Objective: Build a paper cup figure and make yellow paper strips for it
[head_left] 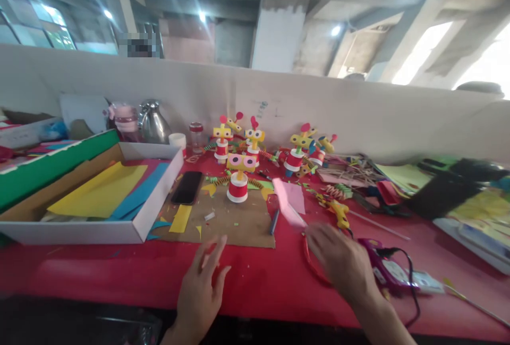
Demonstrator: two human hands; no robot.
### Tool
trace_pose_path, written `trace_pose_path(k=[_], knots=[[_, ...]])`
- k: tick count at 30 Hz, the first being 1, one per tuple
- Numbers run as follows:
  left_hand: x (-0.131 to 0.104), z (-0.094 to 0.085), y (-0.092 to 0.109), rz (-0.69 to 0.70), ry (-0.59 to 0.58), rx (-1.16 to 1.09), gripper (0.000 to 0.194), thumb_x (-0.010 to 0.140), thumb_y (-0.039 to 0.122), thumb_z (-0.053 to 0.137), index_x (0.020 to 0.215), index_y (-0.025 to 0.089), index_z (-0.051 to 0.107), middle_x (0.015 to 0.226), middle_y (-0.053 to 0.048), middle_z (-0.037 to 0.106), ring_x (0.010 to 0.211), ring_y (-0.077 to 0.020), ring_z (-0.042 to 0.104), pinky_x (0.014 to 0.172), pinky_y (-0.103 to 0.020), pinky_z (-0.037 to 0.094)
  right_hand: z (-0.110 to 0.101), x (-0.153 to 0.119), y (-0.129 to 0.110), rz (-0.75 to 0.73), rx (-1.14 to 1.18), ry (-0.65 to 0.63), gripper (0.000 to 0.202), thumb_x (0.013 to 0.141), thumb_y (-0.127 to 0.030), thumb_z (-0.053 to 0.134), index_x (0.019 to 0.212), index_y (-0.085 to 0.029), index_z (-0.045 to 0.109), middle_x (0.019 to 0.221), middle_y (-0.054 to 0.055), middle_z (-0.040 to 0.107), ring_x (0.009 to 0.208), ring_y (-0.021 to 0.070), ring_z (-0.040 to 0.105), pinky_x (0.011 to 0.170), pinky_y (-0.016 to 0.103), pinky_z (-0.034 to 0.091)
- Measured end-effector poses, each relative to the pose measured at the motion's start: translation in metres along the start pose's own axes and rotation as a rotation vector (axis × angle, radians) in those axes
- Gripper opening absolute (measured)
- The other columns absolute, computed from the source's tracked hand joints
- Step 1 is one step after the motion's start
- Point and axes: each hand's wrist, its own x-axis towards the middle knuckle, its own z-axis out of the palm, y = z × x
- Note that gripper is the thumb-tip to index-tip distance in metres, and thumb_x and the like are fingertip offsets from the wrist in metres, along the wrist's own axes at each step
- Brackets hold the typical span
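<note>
My left hand (203, 286) is over the front of the red table, palm partly turned up, fingers apart and holding nothing. My right hand (340, 260) is closed, its fingertips pinching the lower end of a bent pink paper strip (287, 208), slightly smeared by motion. Behind that strip lies a flat pink paper piece (295, 196). On the brown cardboard (235, 228) stands a paper-cup figure (238, 188) with a yellow head, pink-ringed eyes and folded spring arms. A dark pen-like stick (274, 222) rests at the cardboard's right edge.
At left is a white box (139, 223) of coloured paper; a phone (187, 187) lies beside it. More cup figures (294, 160) stand behind. A yellow glue gun (340, 212), a purple power strip (392, 270) with a black cord, and wooden sticks (350, 170) are on the right.
</note>
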Motion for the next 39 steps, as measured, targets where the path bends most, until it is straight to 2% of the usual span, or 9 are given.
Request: trace_pose_path(k=[2,4,7,10,15,19,25,30,39], knots=[[0.006,-0.004,0.0,-0.057,0.042,-0.098,0.071,0.089,0.027,0.06,0.151,0.029,0.024,0.15,-0.019,0.038,0.112,-0.0262,0.064,0.089,-0.041,0.057,0.005,-0.02,-0.015,-0.256,0.249,0.093,0.036,0.098,-0.02,0.038,0.103,-0.023,0.073,0.101,0.009,0.075,0.09,0.0213,0.072,0.074,0.031,0.058],[0.014,-0.011,-0.002,-0.065,0.044,-0.197,0.069,0.087,0.025,0.064,0.148,0.031,0.032,0.153,-0.019,0.033,0.113,-0.0269,0.064,0.093,-0.045,0.055,0.011,-0.032,-0.029,-0.322,0.461,0.07,0.038,0.1,-0.018,0.035,0.111,-0.025,0.071,0.105,0.008,0.074,0.088,0.0183,0.072,0.075,0.027,0.06],[0.026,-0.022,-0.006,-0.002,-0.087,-0.373,0.033,0.087,0.012,0.058,0.114,0.027,0.065,0.138,-0.012,0.055,0.107,-0.0226,0.066,0.091,-0.038,0.056,0.017,-0.037,-0.045,-0.286,0.617,-0.009,0.039,0.101,-0.018,0.032,0.112,-0.023,0.069,0.107,0.008,0.073,0.083,0.0165,0.072,0.072,0.024,0.06],[0.033,-0.027,-0.011,0.022,-0.178,-0.48,0.024,0.085,0.005,0.054,0.085,0.023,0.07,0.105,-0.006,0.073,0.096,-0.0181,0.07,0.085,-0.03,0.057,0.022,-0.035,-0.058,-0.199,0.542,0.009,0.035,0.101,-0.02,0.036,0.109,-0.021,0.07,0.111,0.011,0.071,0.092,0.02,0.07,0.08,0.031,0.058],[0.033,-0.029,-0.016,-0.089,-0.218,-0.448,0.023,0.084,0.007,0.055,0.09,0.021,0.072,0.1,-0.004,0.075,0.096,-0.0175,0.07,0.088,-0.032,0.056,0.027,-0.03,-0.093,-0.145,0.442,0.023,0.053,0.086,-0.044,0.066,0.131,-0.018,0.058,0.128,0.015,0.062,0.117,0.033,0.054,0.096,0.051,0.046],[0.027,-0.038,-0.027,-0.024,-0.379,-0.378,0.032,0.083,0.004,0.051,0.094,0.023,0.074,0.11,-0.005,0.074,0.101,-0.0182,0.069,0.09,-0.034,0.056,0.032,-0.03,-0.117,-0.247,0.499,0.062,0.025,0.092,-0.014,0.056,0.112,-0.021,0.068,0.113,0.008,0.069,0.107,0.0245,0.054,0.09,0.039,0.045],[0.013,-0.053,-0.027,0.139,-0.412,-0.016,0.031,0.086,0.012,0.058,0.11,0.024,0.071,0.127,-0.008,0.065,0.123,-0.0276,0.053,0.101,-0.052,0.046,0.036,-0.031,-0.125,-0.194,0.548,-0.138,0.023,0.094,-0.015,0.053,0.107,-0.022,0.07,0.103,0.008,0.066,0.091,0.0212,0.054,0.079,0.034,0.045],[0.005,-0.046,-0.003,0.198,-0.485,-0.084,0.021,0.093,0.017,0.052,0.1,0.022,0.071,0.097,-0.006,0.069,0.09,-0.0201,0.059,0.082,-0.038,0.05,0.03,-0.032,-0.127,-0.153,0.529,-0.157,0.021,0.095,-0.027,0.056,0.109,-0.023,0.07,0.103,0.008,0.066,0.092,0.0226,0.055,0.077,0.036,0.044],[0.013,-0.037,0.002,0.148,-0.458,-0.017,0.013,0.089,0.024,0.058,0.097,0.02,0.067,0.095,-0.006,0.067,0.091,-0.0232,0.058,0.082,-0.04,0.047,0.032,-0.044,-0.112,0.111,0.696,-0.085,0.021,0.096,-0.025,0.053,0.087,-0.02,0.072,0.089,0.007,0.068,0.081,0.0187,0.058,0.076,0.032,0.047]])
